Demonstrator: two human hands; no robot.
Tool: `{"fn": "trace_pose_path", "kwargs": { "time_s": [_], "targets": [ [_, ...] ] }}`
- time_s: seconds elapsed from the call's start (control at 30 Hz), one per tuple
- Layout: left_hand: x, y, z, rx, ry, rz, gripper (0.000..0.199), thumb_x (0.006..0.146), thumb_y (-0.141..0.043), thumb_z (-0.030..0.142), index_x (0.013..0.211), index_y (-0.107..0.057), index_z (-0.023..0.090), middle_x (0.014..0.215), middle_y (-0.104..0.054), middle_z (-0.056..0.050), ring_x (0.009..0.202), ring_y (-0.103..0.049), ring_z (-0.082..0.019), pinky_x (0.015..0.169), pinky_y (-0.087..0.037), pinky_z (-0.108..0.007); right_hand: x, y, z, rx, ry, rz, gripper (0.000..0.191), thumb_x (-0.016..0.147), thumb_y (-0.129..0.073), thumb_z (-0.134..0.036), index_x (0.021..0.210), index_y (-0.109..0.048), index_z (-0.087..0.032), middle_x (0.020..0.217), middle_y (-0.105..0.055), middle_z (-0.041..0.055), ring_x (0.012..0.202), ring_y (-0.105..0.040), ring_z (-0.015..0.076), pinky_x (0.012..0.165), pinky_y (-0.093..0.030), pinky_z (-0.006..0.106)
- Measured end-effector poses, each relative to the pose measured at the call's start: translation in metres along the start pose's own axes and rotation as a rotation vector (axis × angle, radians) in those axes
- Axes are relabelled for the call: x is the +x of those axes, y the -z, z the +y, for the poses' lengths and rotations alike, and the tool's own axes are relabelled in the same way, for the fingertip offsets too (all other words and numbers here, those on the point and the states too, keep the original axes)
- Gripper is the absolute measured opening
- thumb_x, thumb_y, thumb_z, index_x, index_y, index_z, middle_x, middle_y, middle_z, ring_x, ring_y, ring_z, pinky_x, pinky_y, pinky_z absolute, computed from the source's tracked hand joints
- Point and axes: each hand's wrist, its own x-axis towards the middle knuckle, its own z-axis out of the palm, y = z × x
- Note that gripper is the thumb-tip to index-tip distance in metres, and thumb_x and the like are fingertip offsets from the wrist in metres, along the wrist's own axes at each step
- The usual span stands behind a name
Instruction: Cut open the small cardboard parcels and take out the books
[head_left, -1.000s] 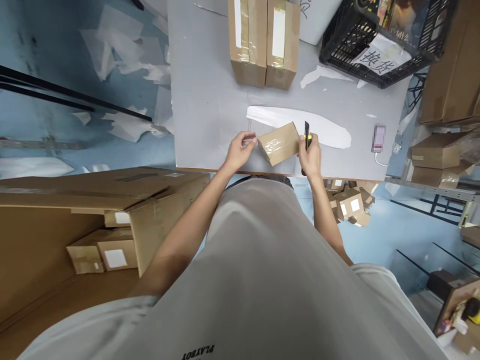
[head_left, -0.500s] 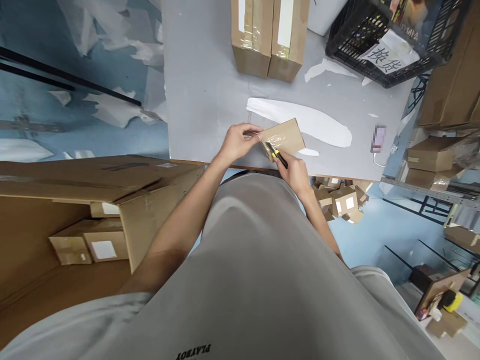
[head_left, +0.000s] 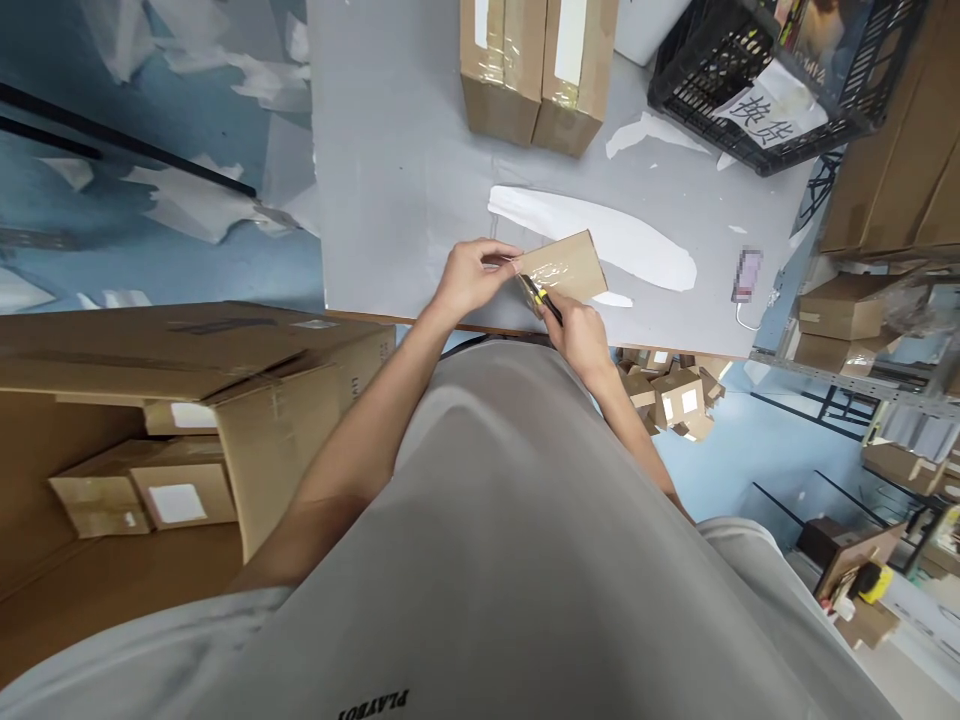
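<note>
A small brown cardboard box (head_left: 574, 264) with shiny clear tape lies near the front edge of the grey table (head_left: 390, 220). My left hand (head_left: 474, 278) grips the box's left end between thumb and fingers. In my right hand (head_left: 581, 335) is a black and yellow cutter (head_left: 548, 303), its tip against the taped left part of the box. Just behind the box lies a long white paper strip (head_left: 600, 232).
Two taped cartons (head_left: 504, 105) stand at the back of the table, with a black crate (head_left: 739, 85) to their right. A pixelated pink object (head_left: 747, 275) lies at the right. A large open carton (head_left: 289, 430) is at the lower left.
The cutter has shifted slightly left along the tape and is tilted more. My left hand still holds the box. The whole view has moved a little.
</note>
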Motion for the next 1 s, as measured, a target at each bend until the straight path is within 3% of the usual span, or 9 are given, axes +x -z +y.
{"fn": "trace_pose_path", "kwargs": {
  "time_s": [0.37, 0.8, 1.0],
  "targets": [
    [0.001, -0.01, 0.018, 0.008, 0.065, 0.081, 0.019, 0.086, -0.093, 0.032, 0.099, -0.09, 0.019, 0.113, -0.089, -0.009, 0.109, -0.083, -0.027, 0.106, -0.067, -0.038, 0.011, 0.019, -0.001, -0.035, -0.019, -0.043, 0.04, 0.123, -0.05, -0.03, 0.154, -0.073, -0.021, 0.129, -0.087, 0.0165, 0.121, -0.081, 0.0354, 0.104, -0.055, 0.036],
    [-0.003, -0.018, 0.019, 0.063, 0.095, 0.101, 0.016, 0.084, -0.089, 0.029, 0.097, -0.092, 0.019, 0.107, -0.089, -0.008, 0.097, -0.082, -0.026, 0.094, -0.067, -0.038, 0.007, 0.042, -0.019, -0.168, -0.098, -0.179, 0.038, 0.121, -0.052, -0.027, 0.147, -0.077, -0.015, 0.134, -0.083, 0.0213, 0.122, -0.078, 0.0346, 0.105, -0.055, 0.039],
    [0.0, -0.013, 0.018, 0.073, 0.111, 0.091, 0.018, 0.083, -0.089, 0.03, 0.097, -0.092, 0.019, 0.107, -0.089, -0.007, 0.098, -0.082, -0.026, 0.093, -0.067, -0.036, 0.008, 0.037, -0.011, -0.132, -0.09, -0.195, 0.038, 0.121, -0.052, -0.029, 0.148, -0.078, -0.018, 0.132, -0.085, 0.02, 0.123, -0.078, 0.0343, 0.106, -0.056, 0.039]
  ]
}}
